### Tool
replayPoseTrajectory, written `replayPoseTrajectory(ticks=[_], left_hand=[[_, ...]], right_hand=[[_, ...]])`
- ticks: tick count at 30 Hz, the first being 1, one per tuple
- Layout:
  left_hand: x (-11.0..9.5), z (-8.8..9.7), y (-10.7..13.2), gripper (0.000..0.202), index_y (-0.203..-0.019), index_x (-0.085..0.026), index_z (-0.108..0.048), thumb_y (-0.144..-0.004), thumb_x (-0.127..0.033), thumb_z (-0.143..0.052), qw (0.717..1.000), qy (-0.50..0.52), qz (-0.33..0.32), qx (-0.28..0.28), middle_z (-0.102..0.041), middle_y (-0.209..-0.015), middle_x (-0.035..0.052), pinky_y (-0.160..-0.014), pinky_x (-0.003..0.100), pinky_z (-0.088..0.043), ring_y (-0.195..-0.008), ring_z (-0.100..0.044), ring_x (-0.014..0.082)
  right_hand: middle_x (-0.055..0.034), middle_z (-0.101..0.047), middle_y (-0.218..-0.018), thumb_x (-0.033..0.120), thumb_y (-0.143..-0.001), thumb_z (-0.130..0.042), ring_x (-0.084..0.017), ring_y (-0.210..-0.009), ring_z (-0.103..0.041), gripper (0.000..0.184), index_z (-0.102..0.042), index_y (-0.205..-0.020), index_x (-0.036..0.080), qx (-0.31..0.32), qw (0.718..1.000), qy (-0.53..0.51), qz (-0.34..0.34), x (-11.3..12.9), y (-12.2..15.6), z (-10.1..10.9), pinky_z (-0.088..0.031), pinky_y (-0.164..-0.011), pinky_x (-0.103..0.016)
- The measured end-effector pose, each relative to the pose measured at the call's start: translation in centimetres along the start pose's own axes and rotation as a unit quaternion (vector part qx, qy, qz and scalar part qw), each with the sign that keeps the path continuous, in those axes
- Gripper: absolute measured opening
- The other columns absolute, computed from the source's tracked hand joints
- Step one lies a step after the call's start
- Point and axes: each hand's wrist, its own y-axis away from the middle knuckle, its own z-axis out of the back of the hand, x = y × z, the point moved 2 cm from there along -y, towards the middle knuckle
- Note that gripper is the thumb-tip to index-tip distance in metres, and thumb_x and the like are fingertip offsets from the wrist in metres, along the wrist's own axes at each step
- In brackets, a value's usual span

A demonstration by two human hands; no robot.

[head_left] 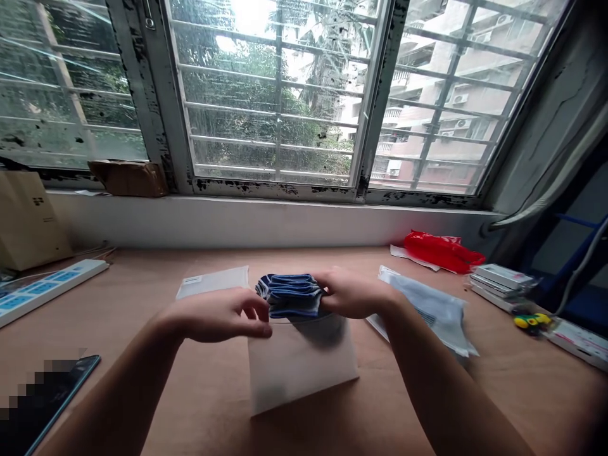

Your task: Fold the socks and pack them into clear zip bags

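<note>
"What do the hands have?"

"The left hand [216, 315] and right hand [354, 292] pinch a folded blue striped cloth [289, 296] from opposite ends, fingers curled closed."

"Where is it?"

"Right at the mouth of a translucent plastic bag [301, 367] lying on a wooden desk [118, 304]."

"What's near that bag?"

"A white packet [212, 282] lies beyond it to the left, a crumpled printed plastic bag [430, 310] just right, a red plastic bag [441, 251] farther off."
</note>
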Motion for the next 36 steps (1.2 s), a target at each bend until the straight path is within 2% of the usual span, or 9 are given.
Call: replayPoseTrajectory(ticks=[3,8,13,16,19,23,29,32,36], left_hand=[[0.0,-0.3,-0.2,0.015,-0.079,-0.023,-0.071,-0.08,-0.03,-0.057,0.996,0.032,-0.033,0.076,-0.069,-0.077,-0.001,-0.06,0.021,-0.044,-0.07,-0.06,0.0174],[-0.5,0.3,-0.7,0.024,-0.091,-0.023,-0.067,-0.092,-0.038,-0.048,0.99,0.052,-0.044,-0.122,-0.067,-0.077,-0.0004,-0.061,0.022,-0.043,-0.067,-0.057,0.0158],[0.2,0.8,-0.7,0.031,-0.111,-0.025,-0.062,-0.089,-0.045,-0.056,0.959,0.123,-0.008,-0.255,-0.072,-0.087,0.0018,-0.065,0.025,-0.049,-0.076,-0.067,0.019],[0.8,1.2,-0.6,0.038,-0.106,-0.022,-0.066,-0.082,-0.051,-0.065,0.938,0.16,0.02,-0.307,-0.075,-0.088,0.005,-0.065,0.026,-0.051,-0.078,-0.07,0.0222],[0.8,1.4,-0.4,0.038,-0.087,-0.02,-0.072,-0.079,-0.057,-0.066,0.929,0.163,0.058,-0.327,-0.076,-0.079,0.0049,-0.057,0.024,-0.048,-0.072,-0.069,0.0218],[0.1,1.2,-0.2,0.043,-0.084,-0.019,-0.072,-0.08,-0.061,-0.063,0.922,0.178,0.069,-0.337,-0.075,-0.071,0.0029,-0.045,0.022,-0.038,-0.056,-0.061,0.0169],[-0.9,0.7,-0.4,0.042,-0.087,-0.018,-0.071,-0.083,-0.058,-0.062,0.921,0.187,0.015,-0.341,-0.075,-0.074,0.0039,-0.049,0.022,-0.041,-0.058,-0.061,0.016],[-1.2,0.7,-0.4,0.038,-0.085,-0.019,-0.072,-0.082,-0.055,-0.065,0.916,0.187,0.007,-0.354,-0.074,-0.073,0.0032,-0.049,0.022,-0.042,-0.061,-0.063,0.017],[-1.5,0.6,-0.4,0.032,-0.086,-0.02,-0.074,-0.081,-0.051,-0.067,0.907,0.206,0.008,-0.367,-0.076,-0.077,0.003,-0.051,0.022,-0.045,-0.066,-0.068,0.0192]], right_hand=[[0.0011,-0.073,-0.089,0.015,-0.078,-0.056,-0.017,-0.077,-0.062,0.023,-0.07,-0.095,0.022,0.017,1.0,-0.006,-0.016,-0.7,0.1,0.3,-0.044,-0.064,-0.024],[-0.0004,-0.07,-0.091,0.032,-0.079,-0.068,-0.017,-0.081,-0.061,0.025,-0.068,-0.099,0.018,-0.047,0.984,-0.171,-0.031,-1.7,-0.7,0.1,-0.045,-0.069,-0.024],[-0.0007,-0.067,-0.09,0.038,-0.078,-0.072,-0.016,-0.081,-0.059,0.034,-0.067,-0.104,0.017,-0.128,0.928,-0.345,-0.049,-2.4,-2.0,-0.8,-0.044,-0.07,-0.024],[-0.0007,-0.068,-0.093,0.038,-0.076,-0.075,-0.016,-0.085,-0.06,0.036,-0.068,-0.105,0.018,-0.151,0.898,-0.41,-0.045,-2.7,-2.5,-1.6,-0.045,-0.075,-0.026],[-0.0007,-0.068,-0.095,0.034,-0.074,-0.077,-0.017,-0.087,-0.061,0.034,-0.069,-0.103,0.019,-0.145,0.882,-0.447,-0.032,-2.9,-2.8,-2.1,-0.046,-0.08,-0.027],[-0.0003,-0.068,-0.092,0.023,-0.067,-0.081,-0.017,-0.088,-0.061,0.032,-0.069,-0.096,0.017,-0.093,0.865,-0.493,-0.014,-2.6,-3.0,-2.7,-0.046,-0.083,-0.027],[-0.0006,-0.07,-0.095,0.027,-0.069,-0.081,-0.015,-0.084,-0.063,0.036,-0.069,-0.103,0.02,-0.146,0.817,-0.557,-0.027,-2.3,-3.4,-3.5,-0.048,-0.082,-0.026],[-0.0015,-0.071,-0.095,0.03,-0.072,-0.079,-0.014,-0.085,-0.063,0.032,-0.071,-0.101,0.019,-0.202,0.828,-0.522,-0.03,-2.3,-3.5,-3.4,-0.048,-0.083,-0.027],[-0.0011,-0.07,-0.09,0.027,-0.071,-0.077,-0.015,-0.08,-0.062,0.032,-0.071,-0.1,0.018,-0.229,0.889,-0.396,-0.034,-1.4,-3.2,-2.7,-0.047,-0.076,-0.026]])
